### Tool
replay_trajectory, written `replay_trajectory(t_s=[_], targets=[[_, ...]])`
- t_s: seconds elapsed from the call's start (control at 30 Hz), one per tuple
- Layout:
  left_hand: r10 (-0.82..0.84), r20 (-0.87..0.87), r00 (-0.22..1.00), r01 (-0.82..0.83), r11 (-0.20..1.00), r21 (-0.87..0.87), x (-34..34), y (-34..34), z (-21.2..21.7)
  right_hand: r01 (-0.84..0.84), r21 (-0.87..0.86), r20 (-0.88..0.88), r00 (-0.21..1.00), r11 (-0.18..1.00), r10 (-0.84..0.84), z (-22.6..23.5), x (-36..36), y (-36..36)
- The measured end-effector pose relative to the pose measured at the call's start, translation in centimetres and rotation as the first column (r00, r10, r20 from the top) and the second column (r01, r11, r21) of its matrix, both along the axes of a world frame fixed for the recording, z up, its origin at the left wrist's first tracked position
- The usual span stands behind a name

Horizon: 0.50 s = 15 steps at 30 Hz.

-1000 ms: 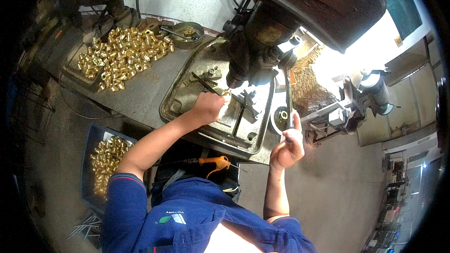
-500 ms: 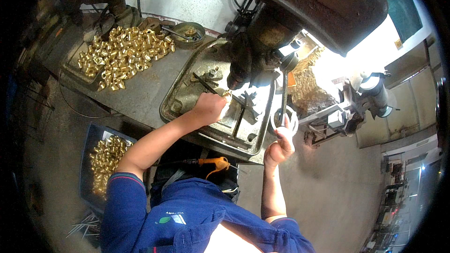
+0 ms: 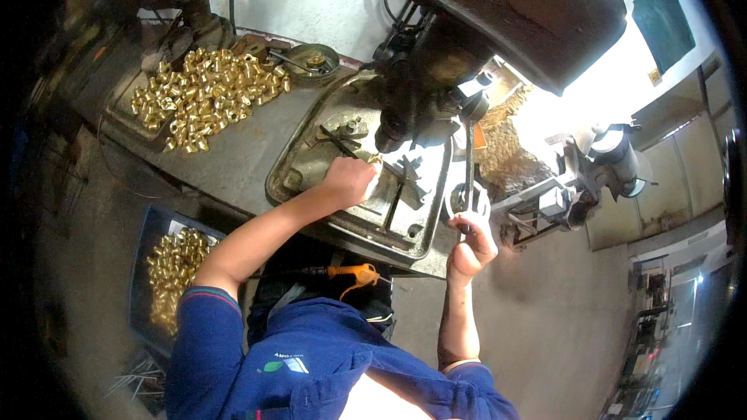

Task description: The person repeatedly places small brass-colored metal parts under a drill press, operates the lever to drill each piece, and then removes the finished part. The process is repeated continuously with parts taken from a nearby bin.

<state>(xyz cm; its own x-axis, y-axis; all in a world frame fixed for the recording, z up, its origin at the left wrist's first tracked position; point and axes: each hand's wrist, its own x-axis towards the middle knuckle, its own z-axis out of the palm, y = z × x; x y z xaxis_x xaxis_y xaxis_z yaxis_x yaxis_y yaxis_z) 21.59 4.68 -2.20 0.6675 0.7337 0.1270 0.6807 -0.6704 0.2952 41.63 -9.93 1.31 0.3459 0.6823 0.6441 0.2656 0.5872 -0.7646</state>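
Note:
My left hand [image 3: 352, 180] is closed on a small brass fitting [image 3: 376, 161], most of it hidden by my fingers. It holds the fitting over the drill press table [image 3: 307, 157], just below the dark spindle [image 3: 391, 131]. My right hand [image 3: 473, 246] is wrapped round the lower end of the press's long feed lever [image 3: 469, 163], to the right of the table. Behind that grip shows a pale ring [image 3: 484, 201]. Dark clamp bars [image 3: 398, 201] lie on the table beside my left hand.
Brass fittings [image 3: 210, 93] are heaped on the bench at left, near a round tin [image 3: 320, 62]. A blue bin [image 3: 142, 264] below holds more fittings. An orange air gun [image 3: 356, 272] hangs at the bench's front edge. The dark press housing [image 3: 521, 8] overhangs from above.
My right hand has moved slightly toward me, and its fingers now curl more round the lever. My left hand stays at the fitting under the spindle. The view has shifted a little.

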Motion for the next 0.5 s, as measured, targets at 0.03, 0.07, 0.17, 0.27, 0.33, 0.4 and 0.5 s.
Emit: replay_trajectory(t_s=[0.03, 0.07, 0.17, 0.27, 0.33, 0.4, 0.5], targets=[[-0.002, -0.005, 1.0, 0.002, 1.0, 0.005, 0.0, 0.0, 0.1, 0.009, 0.003, 0.033, 0.999, 1.0, -0.009, 0.3, 0.1, -0.1], [-0.005, -0.01, 1.0, 0.005, 1.0, 0.008, 0.1, 0.0, 0.0, 0.018, 0.004, 0.066, 0.998, 1.0, -0.018, 0.6, 0.1, -0.2], [-0.007, 0.015, 1.0, 0.007, 1.0, 0.02, 0.1, 0.0, -0.2, 0.028, 0.008, 0.042, 0.999, 1.0, -0.028, 2.3, -0.6, -0.5], [-0.024, 0.077, 0.997, 0.019, 0.998, 0.068, -0.1, 0.2, -1.2, 0.03, 0.028, 0.055, 0.998, 0.999, -0.031, 2.8, -0.5, -0.5], [-0.023, 0.075, 0.997, 0.017, 0.996, 0.091, 0.0, 0.3, -1.8, 0.028, 0.03, 0.079, 0.996, 0.999, -0.03, 3.5, -0.6, -0.7], [0.0, 0.026, 1.0, -0.002, 0.996, 0.093, 0.2, 0.2, -1.2, 0.068, 0.048, 0.187, 0.979, 0.997, -0.076, 3.9, -0.5, -0.7], [-0.025, 0.1, 0.995, 0.01, 0.988, 0.152, 0.0, 0.1, -1.2, 0.11, 0.062, 0.246, 0.961, 0.992, -0.122, 4.6, -0.7, -0.8]])
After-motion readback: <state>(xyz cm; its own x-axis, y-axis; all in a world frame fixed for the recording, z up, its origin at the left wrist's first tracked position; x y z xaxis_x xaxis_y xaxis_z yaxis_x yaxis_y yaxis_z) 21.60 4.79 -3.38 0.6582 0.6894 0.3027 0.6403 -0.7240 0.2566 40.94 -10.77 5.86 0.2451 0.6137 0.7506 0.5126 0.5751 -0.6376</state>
